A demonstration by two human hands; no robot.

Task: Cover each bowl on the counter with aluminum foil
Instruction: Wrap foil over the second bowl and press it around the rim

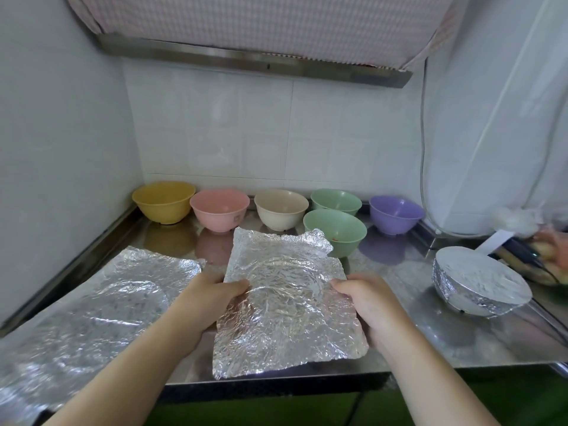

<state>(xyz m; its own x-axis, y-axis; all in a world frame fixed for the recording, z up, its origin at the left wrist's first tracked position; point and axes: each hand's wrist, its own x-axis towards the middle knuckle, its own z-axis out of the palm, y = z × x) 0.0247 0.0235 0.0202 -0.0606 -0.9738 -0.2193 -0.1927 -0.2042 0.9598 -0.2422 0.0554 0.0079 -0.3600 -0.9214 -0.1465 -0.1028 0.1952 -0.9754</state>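
Risk of tearing: the foil sheet (285, 302) is thin and already crumpled, so a split at either pinched edge is judged likely if the hands are pulled apart too hard.
Risk of poor cover: a round bowl-shaped dent is pressed into the sheet; if it is set off-centre on a rim, one side is likely to be left open.
Risk of knocking: the open bowls stand close together at 12 o'clock, so a neighbour could be nudged when the sheet is lowered over one.
Left hand (209, 298): held at 9 o'clock of the sheet, forearm coming up from 7 o'clock; the left edge is pinched, thumb on top, the other fingers hidden beneath.
Right hand (367, 305): held at 3 o'clock of the sheet, forearm coming up from 5 o'clock; the right edge is gripped by curled fingers (339, 285), thumb not clearly seen.
Sheet position: held flat over the front of the desk (415, 339), just short of the bowls.
Open bowls: yellow bowl (163, 202), pink bowl (219, 209), cream bowl (281, 208), two green bowls (335, 227), purple bowl (396, 213), in a row along the back wall.
Finished bowl: one foil-covered bowl (479, 279) is seen at 3 o'clock.
Spare foil (92, 305): laid on the desk at 9 o'clock.
Progress: judged early, with six bowls uncovered.
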